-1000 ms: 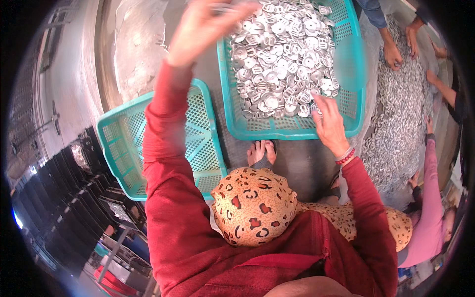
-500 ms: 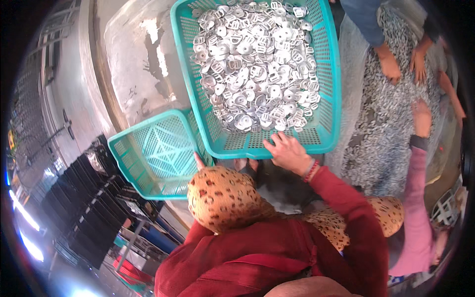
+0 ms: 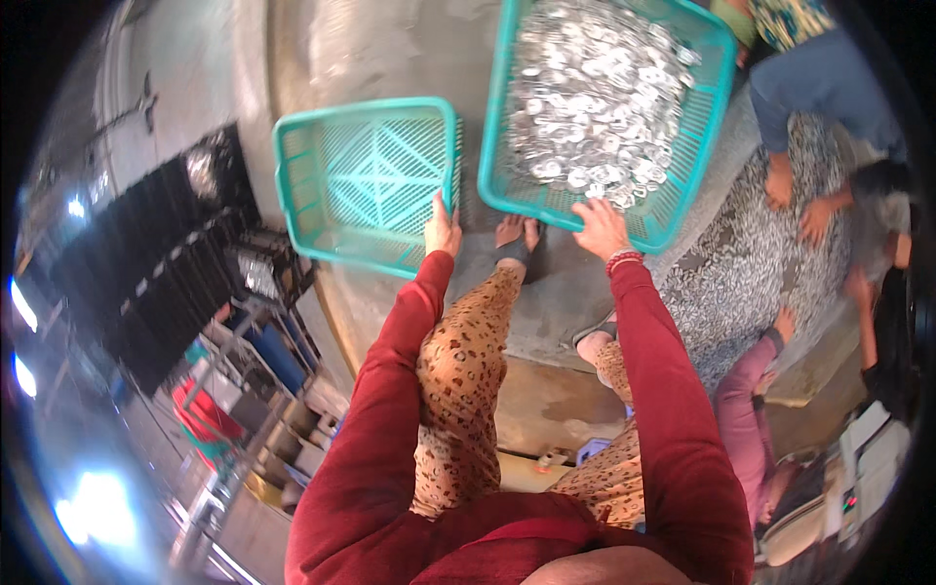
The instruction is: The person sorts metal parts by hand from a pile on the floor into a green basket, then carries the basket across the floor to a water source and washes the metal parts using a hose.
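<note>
My left hand (image 3: 442,234) grips the right rim of a smaller teal plastic basket (image 3: 290,200), whose slatted bottom shows with nothing on it. To the right, a larger teal basket (image 3: 495,127) stands tilted in view and holds a heap of small shiny metal pieces (image 3: 600,97), blurred by motion. My right hand (image 3: 602,230) is hooked over its near rim, fingers inside the wall and near the pieces. The two baskets are apart, with a strip of floor between them.
At the right, other people's hands (image 3: 817,219) reach over a wide spread of small grey pieces (image 3: 726,292) on a sheet. My feet (image 3: 515,239) are close to the baskets. Dark stacked panels (image 3: 171,253) and a red item (image 3: 207,409) stand at the left.
In view, the larger basket has shifted right and the smaller one up and right, and a gap shows between them. My left hand, mostly hidden before, now shows on the smaller basket's rim.
</note>
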`<state>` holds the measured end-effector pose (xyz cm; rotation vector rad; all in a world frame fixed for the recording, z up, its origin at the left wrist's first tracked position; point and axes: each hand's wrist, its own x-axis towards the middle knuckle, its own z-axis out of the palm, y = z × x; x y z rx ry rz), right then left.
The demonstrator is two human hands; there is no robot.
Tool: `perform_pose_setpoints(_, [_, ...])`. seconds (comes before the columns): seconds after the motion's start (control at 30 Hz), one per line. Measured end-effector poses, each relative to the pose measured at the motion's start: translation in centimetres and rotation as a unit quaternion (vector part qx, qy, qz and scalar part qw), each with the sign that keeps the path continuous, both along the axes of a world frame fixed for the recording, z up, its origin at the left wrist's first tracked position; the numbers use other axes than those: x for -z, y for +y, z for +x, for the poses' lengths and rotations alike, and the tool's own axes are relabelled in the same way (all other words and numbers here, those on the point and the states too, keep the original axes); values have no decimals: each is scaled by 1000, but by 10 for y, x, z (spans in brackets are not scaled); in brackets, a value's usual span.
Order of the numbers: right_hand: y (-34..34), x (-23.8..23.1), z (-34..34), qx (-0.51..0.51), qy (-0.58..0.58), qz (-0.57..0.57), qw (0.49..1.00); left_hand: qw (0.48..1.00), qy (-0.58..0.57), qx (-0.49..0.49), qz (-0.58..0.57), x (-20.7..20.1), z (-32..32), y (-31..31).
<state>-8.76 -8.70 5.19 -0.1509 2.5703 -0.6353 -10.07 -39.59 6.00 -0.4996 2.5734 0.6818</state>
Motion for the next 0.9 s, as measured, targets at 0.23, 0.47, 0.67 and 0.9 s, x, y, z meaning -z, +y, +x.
perform_pose_setpoints(0.23, [68, -144, -2, 90, -258, -92, 957, 989, -103, -80, -71, -215, 61, -159])
perform_pose_setpoints(0.47, [183, -338, 64, 233, -262, 18, 936, 936, -324, 125, -56, -447, 91, -236])
perform_pose_setpoints(0.67, [198, -397, 1, 290, -184, -89, 935, 966, -247, 18, -82, -483, 102, -242])
perform_pose_setpoints(0.9, [55, -500, -90, 390, -148, -155, 896, 963, -155, 7, -219, -550, 51, -328])
